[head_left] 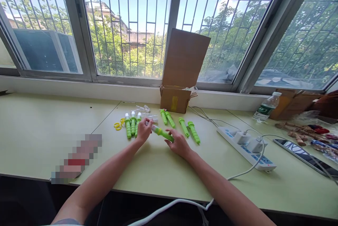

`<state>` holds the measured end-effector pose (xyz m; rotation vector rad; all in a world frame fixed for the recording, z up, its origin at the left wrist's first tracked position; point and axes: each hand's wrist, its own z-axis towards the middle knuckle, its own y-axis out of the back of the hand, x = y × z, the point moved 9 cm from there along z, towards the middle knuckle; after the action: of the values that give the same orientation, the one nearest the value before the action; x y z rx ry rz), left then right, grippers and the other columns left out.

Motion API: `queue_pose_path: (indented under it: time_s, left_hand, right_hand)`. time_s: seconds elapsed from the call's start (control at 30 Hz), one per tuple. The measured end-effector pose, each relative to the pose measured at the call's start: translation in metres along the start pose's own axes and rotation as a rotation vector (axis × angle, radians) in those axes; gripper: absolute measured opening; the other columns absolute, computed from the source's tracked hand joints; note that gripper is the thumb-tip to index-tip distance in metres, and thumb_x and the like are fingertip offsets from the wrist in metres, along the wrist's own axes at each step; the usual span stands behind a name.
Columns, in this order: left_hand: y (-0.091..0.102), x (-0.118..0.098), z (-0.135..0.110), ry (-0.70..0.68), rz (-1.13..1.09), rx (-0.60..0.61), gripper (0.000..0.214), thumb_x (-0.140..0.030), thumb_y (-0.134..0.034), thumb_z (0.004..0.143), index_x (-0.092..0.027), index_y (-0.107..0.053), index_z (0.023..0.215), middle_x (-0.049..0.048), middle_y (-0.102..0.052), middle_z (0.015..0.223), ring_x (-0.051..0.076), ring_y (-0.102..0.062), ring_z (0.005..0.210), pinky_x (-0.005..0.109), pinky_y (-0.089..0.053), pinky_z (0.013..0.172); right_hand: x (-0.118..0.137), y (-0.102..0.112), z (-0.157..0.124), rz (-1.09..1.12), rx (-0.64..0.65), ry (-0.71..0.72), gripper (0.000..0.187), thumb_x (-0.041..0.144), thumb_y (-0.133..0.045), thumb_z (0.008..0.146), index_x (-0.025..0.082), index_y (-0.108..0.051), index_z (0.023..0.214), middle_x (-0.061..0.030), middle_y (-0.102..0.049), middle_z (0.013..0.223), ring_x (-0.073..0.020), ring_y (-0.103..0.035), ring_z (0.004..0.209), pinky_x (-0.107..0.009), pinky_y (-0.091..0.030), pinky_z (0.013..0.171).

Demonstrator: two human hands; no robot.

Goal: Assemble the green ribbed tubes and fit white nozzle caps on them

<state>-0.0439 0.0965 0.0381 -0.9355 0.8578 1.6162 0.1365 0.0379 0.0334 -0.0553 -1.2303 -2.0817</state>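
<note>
A green ridged tube (160, 132) is held between my two hands above the table. My left hand (144, 131) pinches its pale, printed end. Around its green end curl the fingers of my right hand (180, 143). Beside my left hand lie several like tubes (128, 126) with white and clear tips. Beyond my right hand are more green tubes, among them one (194, 132) at the right of the group. Clear plastic pieces (152, 117) lie just behind my left hand, partly hidden by it. What the tube is for cannot be made out.
Yellow scissors (118, 126) lie left of the tubes. An open cardboard box (175, 99) stands against the window sill. To the right are a power strip (246, 148) with plugs and cables, a phone (303, 155) and a water bottle (267, 107). A blurred-out item (77, 161) lies left.
</note>
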Motion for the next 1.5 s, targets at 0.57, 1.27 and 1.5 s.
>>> queue_pose_path:
  time_s: [0.57, 1.27, 1.5]
  left_hand:
    - [0.005, 0.006, 0.003, 0.112, -0.066, -0.015, 0.031, -0.046, -0.056, 0.075, -0.017, -0.050, 0.065, -0.0043, -0.048, 0.047, 0.009, -0.049, 0.034, 0.017, -0.036, 0.032]
    - [0.007, 0.009, 0.005, 0.119, -0.095, -0.031, 0.029, -0.044, -0.058, 0.073, -0.016, -0.052, 0.065, -0.0021, -0.052, 0.050, 0.009, -0.050, 0.037, 0.018, -0.039, 0.033]
    - [0.009, 0.013, 0.007, 0.127, -0.098, -0.041, 0.028, -0.043, -0.058, 0.073, -0.016, -0.053, 0.066, -0.0023, -0.052, 0.050, 0.010, -0.051, 0.038, 0.018, -0.041, 0.034]
  right_hand:
    - [0.007, 0.015, -0.001, -0.064, -0.101, 0.074, 0.030, 0.029, -0.060, 0.080, 0.022, -0.057, 0.110, -0.0058, -0.064, 0.098, -0.0184, -0.062, 0.080, -0.027, -0.046, 0.068]
    - [-0.002, 0.014, -0.002, -0.005, -0.097, -0.001, 0.038, 0.034, -0.064, 0.077, 0.020, -0.055, 0.110, -0.0040, -0.066, 0.085, -0.0177, -0.061, 0.069, -0.028, -0.045, 0.064]
    - [0.000, 0.016, -0.001, -0.021, -0.099, 0.020, 0.019, 0.036, -0.058, 0.082, 0.020, -0.060, 0.092, -0.0043, -0.065, 0.084, -0.0176, -0.060, 0.073, -0.027, -0.043, 0.064]
